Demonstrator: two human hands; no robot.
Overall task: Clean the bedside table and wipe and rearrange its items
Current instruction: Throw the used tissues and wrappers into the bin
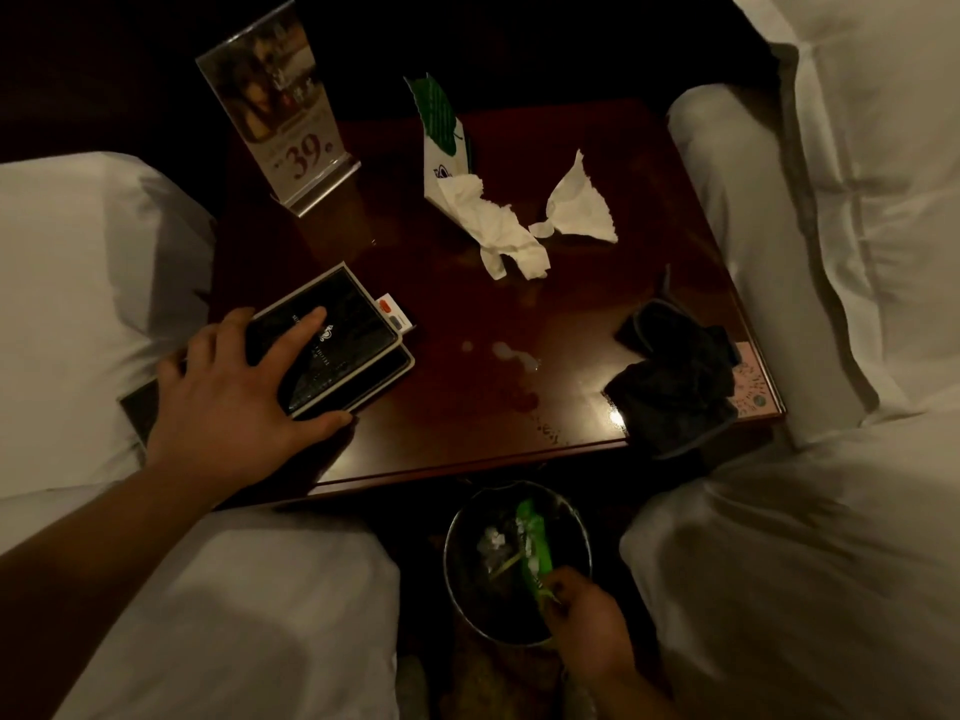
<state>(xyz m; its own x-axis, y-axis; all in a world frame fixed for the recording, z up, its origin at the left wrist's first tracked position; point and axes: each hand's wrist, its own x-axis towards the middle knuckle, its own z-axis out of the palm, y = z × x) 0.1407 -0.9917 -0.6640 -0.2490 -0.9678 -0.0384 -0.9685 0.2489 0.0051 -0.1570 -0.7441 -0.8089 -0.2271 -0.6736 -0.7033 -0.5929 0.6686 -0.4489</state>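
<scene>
Dark polished wood: bedside table (467, 407) fills the head view, between white bedding on both sides.
Left hand: left hand (234, 387) lies flat and spread wide on the black booklets (332, 350) at the table's left edge, fingers splayed, pressing rather than gripping.
Right hand: right hand (587, 631) sits below the table's front edge, fingers pinched shut on a green wrapper (535, 553) over the round bin (514, 563).
Bin: on the floor just in front of the table, white scraps inside.
Tissues: crumpled tissues (498, 226) lie at the table's middle rear, touching the green-and-white card holder (441, 137).
Sign: acrylic sign stand (280, 106) upright at the table's rear left, reading "39".
Cloth: dark cloth (670, 371) bunched at the table's right edge.
Spill: pale wet smears (509, 350) at the table's centre.
</scene>
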